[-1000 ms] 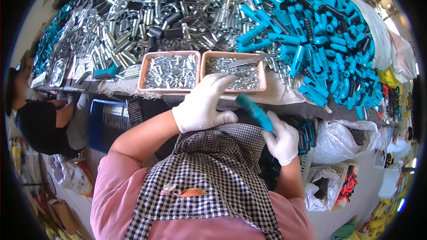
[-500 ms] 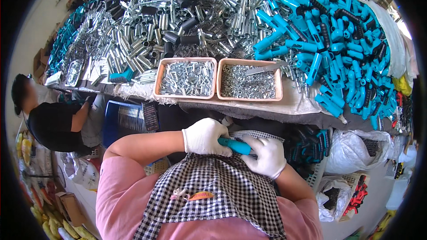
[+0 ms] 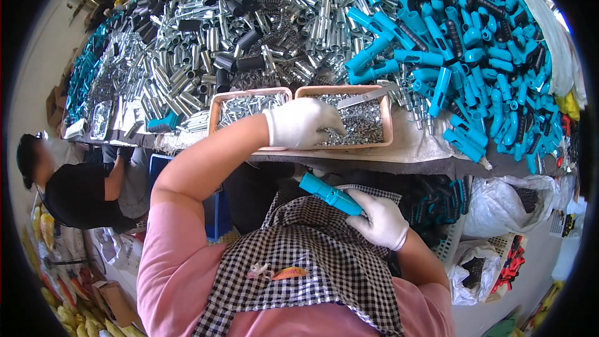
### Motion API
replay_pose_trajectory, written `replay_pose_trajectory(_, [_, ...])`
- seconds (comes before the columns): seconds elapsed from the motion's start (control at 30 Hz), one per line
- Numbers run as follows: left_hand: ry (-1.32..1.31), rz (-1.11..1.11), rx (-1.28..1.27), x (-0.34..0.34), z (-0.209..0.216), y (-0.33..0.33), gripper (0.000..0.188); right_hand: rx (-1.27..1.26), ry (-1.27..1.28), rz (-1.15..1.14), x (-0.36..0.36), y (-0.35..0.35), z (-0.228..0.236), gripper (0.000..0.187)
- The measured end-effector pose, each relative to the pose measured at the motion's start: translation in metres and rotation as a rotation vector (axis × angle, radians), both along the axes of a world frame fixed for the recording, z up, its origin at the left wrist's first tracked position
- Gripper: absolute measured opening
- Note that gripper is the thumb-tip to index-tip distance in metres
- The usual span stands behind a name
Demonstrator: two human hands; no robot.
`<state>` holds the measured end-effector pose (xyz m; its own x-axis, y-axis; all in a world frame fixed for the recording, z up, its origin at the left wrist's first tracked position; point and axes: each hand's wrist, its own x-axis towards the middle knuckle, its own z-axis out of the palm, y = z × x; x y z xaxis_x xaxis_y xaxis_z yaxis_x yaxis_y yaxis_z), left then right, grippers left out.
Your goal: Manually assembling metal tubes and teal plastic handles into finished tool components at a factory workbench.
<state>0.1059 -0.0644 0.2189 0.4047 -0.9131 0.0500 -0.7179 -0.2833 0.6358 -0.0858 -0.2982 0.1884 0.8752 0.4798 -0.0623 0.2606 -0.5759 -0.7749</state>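
My left hand (image 3: 306,123), in a white knitted glove, is over the peach tray of small metal pieces (image 3: 362,126). Its fingers curl down in a pinch at the pieces, and whatever is between the fingertips is too small to make out. Against the checked apron, my right hand (image 3: 382,219), gloved too, grips a teal tool handle (image 3: 331,195) by its lower end. The handle is a slotted tube, tilted toward the upper left. Beside the first tray, a second peach tray (image 3: 213,115) of short metal pins is partly covered by my left wrist.
A thin metal strip (image 3: 368,96) lies across the right tray. Beyond the trays are heaps of metal tubes (image 3: 181,81), with teal handles (image 3: 437,56) piled on the right. At the left a person in black (image 3: 81,187) sits. White sacks (image 3: 499,209) stand at lower right.
My left hand has let go of the teal handle and moved up and forward to the right tray. My right hand keeps the handle, whose upper end now points more upward.
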Motion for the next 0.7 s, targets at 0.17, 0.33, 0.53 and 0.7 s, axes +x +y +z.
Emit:
replay_pose_trajectory(0.17, [-0.204, -0.235, 0.457, 0.019, -0.036, -0.025, 0.028, 0.003, 0.029, -0.014, 0.001, -0.001, 0.003, 0.055])
replay_pose_trajectory(0.33, [-0.469, -0.151, 0.435, 0.037, -0.052, -0.012, 0.011, 0.022, 0.043, -0.094, 0.007, 0.001, 0.007, 0.052])
replay_pose_trajectory(0.53, [-0.318, 0.133, 0.369, 0.031, -0.022, 0.000, 0.027, 0.005, -0.069, -0.226, 0.015, 0.000, 0.005, 0.052])
replay_pose_trajectory(0.7, [-0.284, 0.275, 0.095, 0.015, -0.008, 0.013, 0.022, -0.066, -0.204, -0.248, 0.017, 0.002, 0.010, 0.051])
